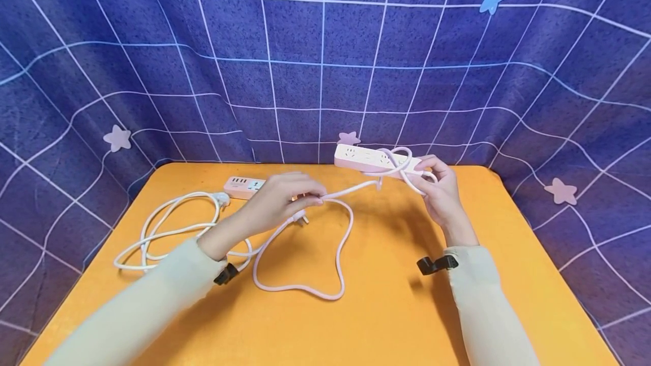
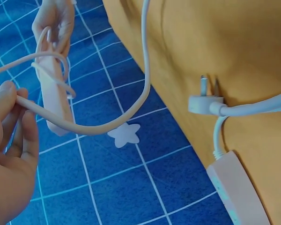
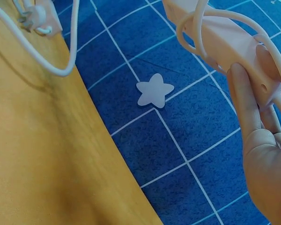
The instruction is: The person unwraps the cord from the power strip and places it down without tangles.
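My right hand (image 1: 441, 194) grips one end of a pale pink power strip (image 1: 356, 155) and keeps it raised above the table's far side. The strip's cord (image 1: 339, 264) crosses over its right end in loose loops. Further along, my left hand (image 1: 285, 199) pinches this cord between thumb and fingertips. From there a long loop drops towards the table. A plug (image 1: 300, 217) with bare metal prongs is just below the left hand; the left wrist view shows the plug (image 2: 203, 104) closer. The right wrist view shows fingers (image 3: 246, 96) against the strip's underside.
A second pink power strip (image 1: 241, 187) lies behind the left hand, partly hidden by it. Near it is a white plug (image 1: 222, 199) with a coiled white cord (image 1: 147, 236). A blue gridded curtain (image 1: 315, 72) stands behind the orange table (image 1: 386, 315).
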Tool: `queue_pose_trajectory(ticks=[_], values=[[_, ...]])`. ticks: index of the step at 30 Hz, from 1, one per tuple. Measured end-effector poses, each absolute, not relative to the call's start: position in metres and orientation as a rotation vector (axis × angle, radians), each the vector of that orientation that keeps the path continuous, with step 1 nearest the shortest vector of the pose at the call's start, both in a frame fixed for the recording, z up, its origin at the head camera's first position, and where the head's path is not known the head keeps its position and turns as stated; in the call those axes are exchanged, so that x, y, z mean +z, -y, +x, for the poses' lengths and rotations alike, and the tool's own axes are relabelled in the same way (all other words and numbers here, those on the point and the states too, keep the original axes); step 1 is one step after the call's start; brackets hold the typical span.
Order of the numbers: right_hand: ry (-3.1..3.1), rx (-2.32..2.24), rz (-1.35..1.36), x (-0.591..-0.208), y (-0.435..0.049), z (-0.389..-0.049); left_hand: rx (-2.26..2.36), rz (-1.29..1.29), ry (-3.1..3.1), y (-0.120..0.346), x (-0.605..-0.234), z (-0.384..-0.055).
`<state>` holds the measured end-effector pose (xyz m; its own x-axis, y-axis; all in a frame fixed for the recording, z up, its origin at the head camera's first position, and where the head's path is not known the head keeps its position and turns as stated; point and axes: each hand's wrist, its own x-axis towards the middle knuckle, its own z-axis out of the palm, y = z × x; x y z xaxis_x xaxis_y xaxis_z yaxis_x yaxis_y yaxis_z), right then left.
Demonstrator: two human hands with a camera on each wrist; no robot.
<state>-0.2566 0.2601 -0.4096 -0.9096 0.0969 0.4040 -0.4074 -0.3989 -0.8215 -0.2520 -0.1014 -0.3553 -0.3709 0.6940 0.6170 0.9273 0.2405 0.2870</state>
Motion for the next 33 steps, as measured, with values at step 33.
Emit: queue_pose_trajectory(ticks=[33], values=[[1.485,2.371,0.489,-0.412,-0.259,-0.255,-0.613,-1.802,2.269,0.093,-0.412,-0.248]])
